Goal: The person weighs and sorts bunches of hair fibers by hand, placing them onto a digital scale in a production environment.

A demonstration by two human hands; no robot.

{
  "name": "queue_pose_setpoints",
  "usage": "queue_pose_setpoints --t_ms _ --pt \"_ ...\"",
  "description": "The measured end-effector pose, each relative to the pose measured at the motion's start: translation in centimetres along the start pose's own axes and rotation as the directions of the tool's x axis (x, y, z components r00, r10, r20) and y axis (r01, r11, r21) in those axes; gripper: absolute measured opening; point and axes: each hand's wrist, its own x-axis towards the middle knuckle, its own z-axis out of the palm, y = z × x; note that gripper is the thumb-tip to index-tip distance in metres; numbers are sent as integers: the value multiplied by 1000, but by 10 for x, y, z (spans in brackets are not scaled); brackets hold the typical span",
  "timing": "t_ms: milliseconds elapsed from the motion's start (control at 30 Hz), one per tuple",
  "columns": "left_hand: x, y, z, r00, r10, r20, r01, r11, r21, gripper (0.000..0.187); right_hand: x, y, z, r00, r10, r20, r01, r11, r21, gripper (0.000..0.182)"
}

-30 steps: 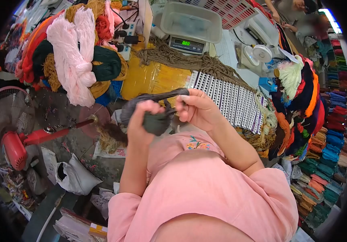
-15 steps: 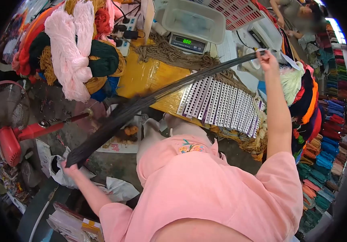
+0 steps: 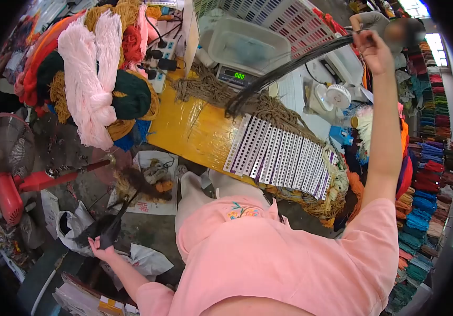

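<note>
My right hand (image 3: 376, 52) is raised at the upper right, its fingers pinched on one end of a length of black yarn (image 3: 289, 64). This yarn slants down to the left over the scale's corner, its loose end hanging above the perforated strips (image 3: 279, 154). Low on the left, my left hand (image 3: 101, 248) grips a second, bunched piece of black yarn (image 3: 111, 230), with thin strands trailing up from it. A gap separates the two pieces.
A digital scale (image 3: 237, 77) reading 0.00 bears a plastic tray (image 3: 247, 45). Brown yarn (image 3: 203, 84) lies on the yellow tabletop (image 3: 184, 124). Pink skeins (image 3: 87, 79) hang left, above a red fan (image 3: 9, 197). Another person's arm (image 3: 368, 20) shows at the upper right.
The black yarn, earlier one taut length between both hands, is now in two pieces. My right hand has moved up and right; my left hand has shifted slightly down and right.
</note>
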Motion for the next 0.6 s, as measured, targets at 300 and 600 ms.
queue_pose_setpoints --t_ms 300,600 --pt "-43 -27 -2 953 39 -300 2 991 136 7 28 43 49 988 146 53 -70 724 -687 13" --pt "-117 -142 63 694 -667 271 574 740 350 16 -4 277 23 976 213 55 99 -200 -975 16"
